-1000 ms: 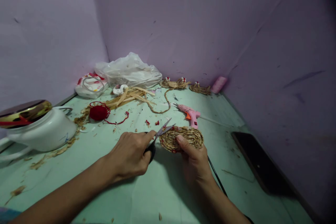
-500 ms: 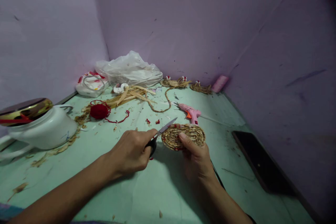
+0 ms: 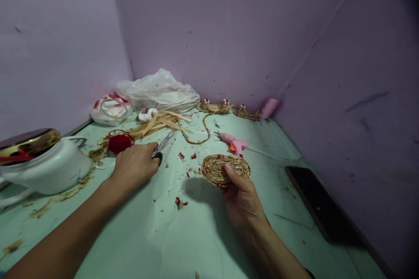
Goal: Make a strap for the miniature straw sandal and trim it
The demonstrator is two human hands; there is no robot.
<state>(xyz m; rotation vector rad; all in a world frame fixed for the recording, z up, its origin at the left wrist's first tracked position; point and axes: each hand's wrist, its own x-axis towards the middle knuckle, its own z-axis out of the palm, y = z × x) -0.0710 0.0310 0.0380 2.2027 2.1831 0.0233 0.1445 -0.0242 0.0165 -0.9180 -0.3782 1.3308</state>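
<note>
My left hand [image 3: 137, 163] is closed around the black handles of a pair of scissors [image 3: 163, 144], low over the table just right of a ball of red yarn [image 3: 119, 143]. The blades point away to the upper right. In my right hand [image 3: 242, 189] is an oval coiled mat of braided straw [image 3: 214, 169], with the thumb on its face and the fingers hidden behind it. Red flecks show along the mat's edge. Behind the mat lies a pink hot glue gun [image 3: 231, 143]. Red and straw scraps [image 3: 180, 203] are scattered between my hands.
A white pot [image 3: 62, 168] stands at the left with sunglasses [image 3: 29, 143] on top. Straw strips [image 3: 152, 127], a braided cord [image 3: 199, 142] and a plastic bag [image 3: 160, 91] lie at the back. Woven pieces [image 3: 214, 108] rest by the wall. A dark phone [image 3: 324, 209] lies at the right.
My left hand has moved left with the scissors, away from the mat and towards the red yarn. More scraps show on the table. My right hand still holds the mat in nearly the same place.
</note>
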